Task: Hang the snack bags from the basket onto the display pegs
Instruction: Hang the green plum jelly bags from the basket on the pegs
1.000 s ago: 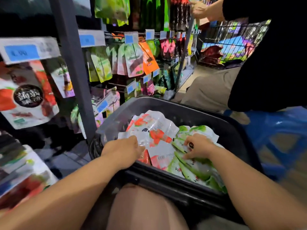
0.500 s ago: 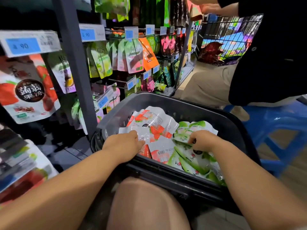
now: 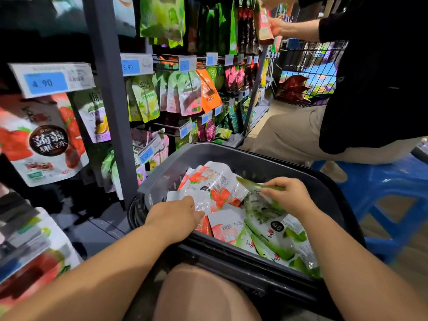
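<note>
In the basket (image 3: 254,156) at six o'clock, the right hand (image 3: 287,195) pinches a green bag (image 3: 252,184) by its top edge; the left hand (image 3: 176,216) grips a strawberry bag (image 3: 200,201). Best lift hole-end first towards the pegs (image 3: 165,126) at eleven o'clock
</note>
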A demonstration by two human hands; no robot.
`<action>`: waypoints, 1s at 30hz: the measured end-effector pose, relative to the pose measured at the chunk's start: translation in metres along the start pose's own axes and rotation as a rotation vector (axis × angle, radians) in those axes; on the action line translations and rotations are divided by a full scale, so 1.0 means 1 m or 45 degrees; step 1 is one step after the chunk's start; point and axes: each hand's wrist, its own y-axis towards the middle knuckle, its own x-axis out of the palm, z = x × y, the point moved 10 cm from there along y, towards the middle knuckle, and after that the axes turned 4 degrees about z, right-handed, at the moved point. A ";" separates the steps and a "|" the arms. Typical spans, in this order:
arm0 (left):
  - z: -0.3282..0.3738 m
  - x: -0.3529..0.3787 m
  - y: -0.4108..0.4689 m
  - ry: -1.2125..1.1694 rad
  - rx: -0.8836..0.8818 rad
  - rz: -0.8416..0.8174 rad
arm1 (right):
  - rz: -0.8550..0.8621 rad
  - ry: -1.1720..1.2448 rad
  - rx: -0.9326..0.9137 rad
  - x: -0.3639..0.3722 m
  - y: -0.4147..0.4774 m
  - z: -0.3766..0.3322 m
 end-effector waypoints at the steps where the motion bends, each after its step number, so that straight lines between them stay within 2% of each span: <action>1: -0.003 0.001 0.001 -0.041 -0.024 0.000 | 0.063 0.110 -0.011 -0.007 -0.001 -0.006; 4: -0.010 0.005 0.006 -0.135 -0.088 0.015 | 0.202 0.436 -0.029 -0.027 -0.007 -0.021; 10: -0.010 0.003 0.005 -0.136 -0.091 0.046 | 0.276 0.744 0.004 -0.034 -0.007 -0.020; 13: -0.010 0.001 0.004 -0.150 -0.083 0.048 | 0.269 0.728 0.011 -0.025 -0.005 -0.021; 16: -0.009 0.000 0.004 -0.152 -0.072 0.056 | 0.376 0.770 0.014 -0.027 -0.003 -0.018; 19: -0.009 0.000 0.004 -0.155 -0.064 0.068 | 0.493 0.592 0.073 -0.027 -0.006 -0.007; 21: -0.009 0.000 0.005 -0.155 -0.060 0.074 | 0.444 0.659 0.178 -0.012 -0.006 0.006; 24: -0.008 0.001 0.006 -0.163 -0.049 0.082 | 0.221 0.903 0.336 0.026 -0.003 0.027; 27: -0.008 0.001 0.006 -0.176 -0.044 0.101 | 0.006 0.769 0.437 0.054 -0.004 0.040; 30: -0.010 0.003 0.007 -0.209 -0.054 0.098 | -0.012 0.753 0.466 0.059 0.002 0.047</action>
